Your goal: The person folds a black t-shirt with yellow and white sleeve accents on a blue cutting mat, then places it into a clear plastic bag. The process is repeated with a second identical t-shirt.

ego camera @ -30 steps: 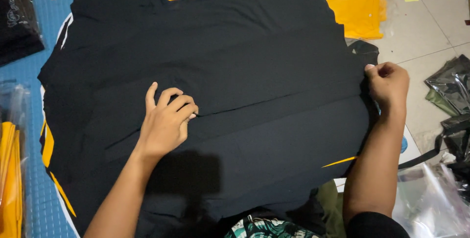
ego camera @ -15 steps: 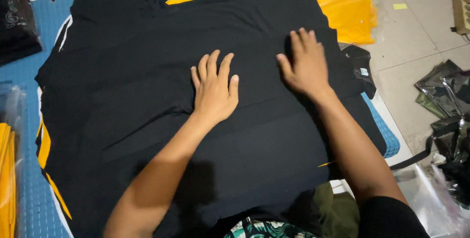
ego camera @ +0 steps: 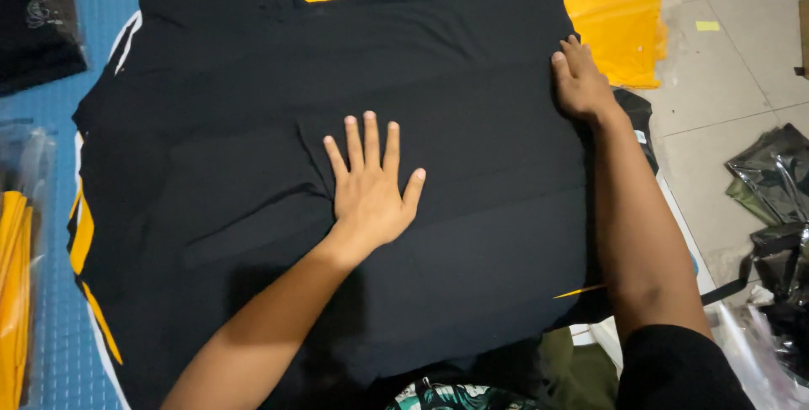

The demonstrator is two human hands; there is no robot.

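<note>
A large black garment [ego camera: 253,123] with yellow and white trim lies spread flat on a blue studded mat [ego camera: 93,22]. My left hand [ego camera: 371,187] rests palm down near the garment's middle, fingers spread and pointing away from me. At the garment's right edge my right hand [ego camera: 580,80] presses flat on the cloth, fingers together and apart from the left hand. Neither hand grips anything.
A yellow garment [ego camera: 619,22] lies beyond the right edge, partly on the tiled floor [ego camera: 733,81]. Dark plastic bags [ego camera: 779,178] sit at the far right. A bagged black item [ego camera: 38,26] is at the top left, and yellow folded cloth in plastic [ego camera: 13,292] at the left.
My left hand opened from a loose curl and now lies flat mid-garment. My right hand went from the right edge to the middle, then slid out to the upper right edge.
</note>
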